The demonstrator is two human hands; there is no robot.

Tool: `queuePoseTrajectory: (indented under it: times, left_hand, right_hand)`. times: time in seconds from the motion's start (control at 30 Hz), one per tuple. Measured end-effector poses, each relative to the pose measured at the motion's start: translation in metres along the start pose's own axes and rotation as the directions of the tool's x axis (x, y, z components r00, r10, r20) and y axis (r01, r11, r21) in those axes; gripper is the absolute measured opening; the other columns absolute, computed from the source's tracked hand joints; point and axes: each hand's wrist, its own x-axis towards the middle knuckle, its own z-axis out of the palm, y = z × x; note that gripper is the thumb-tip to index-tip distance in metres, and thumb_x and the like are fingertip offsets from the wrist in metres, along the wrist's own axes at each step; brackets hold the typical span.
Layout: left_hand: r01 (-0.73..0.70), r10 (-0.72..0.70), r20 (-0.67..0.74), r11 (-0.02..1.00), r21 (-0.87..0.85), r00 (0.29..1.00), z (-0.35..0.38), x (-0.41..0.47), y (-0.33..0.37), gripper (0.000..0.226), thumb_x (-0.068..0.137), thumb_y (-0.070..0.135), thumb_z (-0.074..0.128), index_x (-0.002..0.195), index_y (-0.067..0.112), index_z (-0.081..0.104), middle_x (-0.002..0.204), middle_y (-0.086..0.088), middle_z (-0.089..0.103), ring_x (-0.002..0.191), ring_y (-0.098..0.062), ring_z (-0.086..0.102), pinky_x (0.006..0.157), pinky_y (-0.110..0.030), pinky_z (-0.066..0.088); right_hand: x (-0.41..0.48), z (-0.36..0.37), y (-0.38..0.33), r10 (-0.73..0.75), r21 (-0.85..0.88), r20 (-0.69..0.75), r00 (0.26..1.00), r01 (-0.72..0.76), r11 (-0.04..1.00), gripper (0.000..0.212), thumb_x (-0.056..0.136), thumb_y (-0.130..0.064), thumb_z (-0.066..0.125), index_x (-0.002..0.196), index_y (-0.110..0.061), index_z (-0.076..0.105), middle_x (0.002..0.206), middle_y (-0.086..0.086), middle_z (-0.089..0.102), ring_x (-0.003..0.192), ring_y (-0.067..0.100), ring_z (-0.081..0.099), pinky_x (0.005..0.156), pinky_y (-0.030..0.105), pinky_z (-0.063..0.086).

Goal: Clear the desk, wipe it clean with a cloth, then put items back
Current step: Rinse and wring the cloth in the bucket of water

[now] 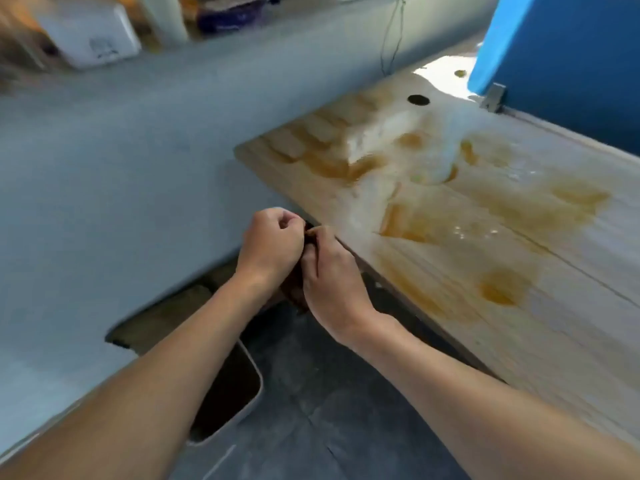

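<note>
Just off the desk's edge, the left hand (pixel 272 242) is balled tight and the right hand (pixel 332 282) curls against it. Both grip a dark cloth (pixel 294 292) bunched between them. The wooden desk (pixel 519 306) shows wet amber streaks and a round hole (pixel 418 100). A blue partition (pixel 561 57) stands along its far side, and a bin (pixel 259 379) sits on the floor below.

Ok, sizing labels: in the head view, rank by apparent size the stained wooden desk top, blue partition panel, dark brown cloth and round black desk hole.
Largest to smallest:
stained wooden desk top
blue partition panel
dark brown cloth, only partly visible
round black desk hole
</note>
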Motion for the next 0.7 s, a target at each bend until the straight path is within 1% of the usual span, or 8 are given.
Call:
queuePoseTrajectory:
  times: [0.1, 0.17, 0.27, 0.33, 0.43, 0.53, 0.63, 0.7]
  left_hand:
    - [0.156, -0.157, -0.035, 0.988, -0.017, 0.987, -0.064, 0.016, -0.086, 0.025, 0.093, 0.014, 0.049, 0.079, 0.018, 0.069, 0.075, 0.003, 0.066, 0.076, -0.021, 0.061, 0.075, -0.031, 0.050]
    - [0.312, -0.315, -0.016, 0.945, -0.099, 0.949, -0.089, 0.022, -0.155, 0.026, 0.092, 0.011, 0.048, 0.075, 0.013, 0.068, 0.071, -0.005, 0.064, 0.065, -0.024, 0.057, 0.065, -0.030, 0.046]
    - [0.574, -0.574, 0.082, 0.779, -0.255, 0.815, -0.095, 0.017, -0.248, 0.021, 0.090, 0.016, 0.050, 0.088, 0.008, 0.070, 0.074, -0.009, 0.065, 0.059, -0.022, 0.058, 0.060, -0.031, 0.045]
    - [0.672, -0.668, 0.144, 0.666, -0.323, 0.730, -0.089, 0.011, -0.314, 0.020, 0.091, 0.016, 0.048, 0.094, 0.008, 0.067, 0.077, -0.006, 0.068, 0.063, -0.022, 0.062, 0.060, -0.030, 0.050]
    - [0.742, -0.747, 0.199, 0.515, -0.430, 0.634, -0.068, 0.009, -0.403, 0.023, 0.095, 0.019, 0.048, 0.109, 0.010, 0.065, 0.101, -0.012, 0.071, 0.090, -0.027, 0.068, 0.074, -0.035, 0.057]
    - [0.758, -0.785, 0.247, 0.382, -0.529, 0.568, -0.039, 0.011, -0.480, 0.024, 0.098, 0.021, 0.047, 0.111, 0.008, 0.064, 0.108, -0.013, 0.070, 0.098, -0.029, 0.065, 0.076, -0.034, 0.056]
    - [0.749, -0.789, 0.260, 0.342, -0.567, 0.557, -0.004, 0.024, -0.547, 0.028, 0.100, 0.028, 0.046, 0.110, 0.011, 0.065, 0.106, -0.011, 0.070, 0.101, -0.029, 0.064, 0.090, -0.041, 0.054]
    - [0.724, -0.791, 0.218, 0.360, -0.588, 0.571, 0.019, 0.037, -0.584, 0.027, 0.099, 0.029, 0.046, 0.111, 0.015, 0.065, 0.108, -0.010, 0.070, 0.103, -0.029, 0.064, 0.091, -0.043, 0.053]
  right_hand:
    - [0.006, 0.097, -0.010, -0.036, 0.033, 0.193, 0.981, 0.030, 0.999, 0.015, 0.106, -0.021, 0.036, 0.107, -0.020, 0.051, 0.098, -0.001, 0.063, 0.084, 0.013, 0.059, 0.071, 0.031, 0.050]
    - [0.005, 0.162, 0.000, -0.048, 0.023, 0.324, 0.945, 0.042, 0.999, 0.016, 0.106, -0.020, 0.037, 0.106, -0.014, 0.052, 0.099, 0.003, 0.064, 0.088, 0.020, 0.059, 0.075, 0.038, 0.048]
    - [-0.001, 0.234, 0.039, -0.034, -0.022, 0.475, 0.879, 0.050, 0.998, 0.018, 0.106, -0.021, 0.037, 0.103, -0.011, 0.052, 0.096, 0.003, 0.062, 0.086, 0.021, 0.058, 0.076, 0.040, 0.046]
    - [-0.006, 0.286, 0.075, -0.022, -0.050, 0.593, 0.805, 0.064, 0.997, 0.018, 0.106, -0.021, 0.036, 0.099, -0.013, 0.051, 0.091, 0.003, 0.062, 0.080, 0.017, 0.058, 0.074, 0.040, 0.048]
    - [-0.015, 0.358, 0.136, 0.014, -0.085, 0.716, 0.698, 0.067, 0.994, 0.023, 0.107, -0.021, 0.034, 0.094, -0.016, 0.052, 0.089, -0.002, 0.060, 0.081, 0.010, 0.055, 0.079, 0.033, 0.048]
    - [-0.018, 0.422, 0.197, 0.049, -0.135, 0.770, 0.637, 0.087, 0.987, 0.023, 0.105, -0.026, 0.034, 0.088, -0.021, 0.050, 0.085, -0.005, 0.060, 0.080, 0.011, 0.055, 0.084, 0.042, 0.049]
    - [-0.017, 0.472, 0.254, -0.005, -0.163, 0.812, 0.584, 0.234, 0.958, 0.017, 0.102, -0.030, 0.040, 0.087, -0.032, 0.047, 0.088, -0.010, 0.058, 0.083, 0.009, 0.055, 0.087, 0.041, 0.049]
    - [-0.015, 0.499, 0.288, -0.035, -0.179, 0.815, 0.578, 0.309, 0.934, 0.016, 0.102, -0.029, 0.040, 0.090, -0.035, 0.048, 0.092, -0.013, 0.057, 0.087, 0.006, 0.055, 0.091, 0.040, 0.049]
